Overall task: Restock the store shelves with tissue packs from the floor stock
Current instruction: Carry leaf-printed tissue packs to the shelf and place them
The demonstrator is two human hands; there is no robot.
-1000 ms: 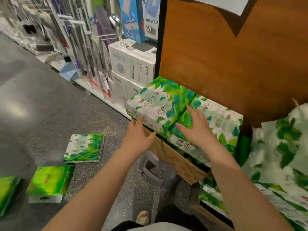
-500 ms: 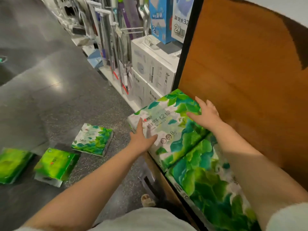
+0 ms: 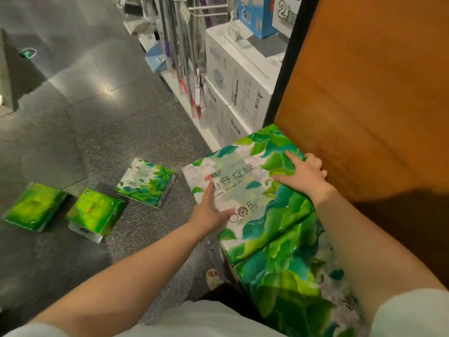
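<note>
From the head view, the step in hand looks like seating a tissue pack (image 3: 245, 190) on the shelf stack: it lies flat on top, its far right corner against the brown wooden panel (image 3: 364, 105), with another pack (image 3: 291, 283) of the same green leaf print just beside it on the near side. Three more packs wait on the grey floor (image 3: 73, 117) to the left: a leaf-print pack (image 3: 145, 182) nearest the shelf, then a bright green pack (image 3: 96, 214), then a second bright green pack (image 3: 34, 206) farthest left.

The left hand (image 3: 210, 211) lies flat on the top pack's near left part, fingers straight and spread, the forefinger reaching toward the printed name; it presses, it does not clutch. The right hand (image 3: 303, 175) rests on the far right corner, fingers bent over the edge beside the panel; how far they wrap that edge I cannot tell.

The next move probably calls for squaring this pack to its neighbour, then releasing it and reaching down left for a floor pack.
</note>
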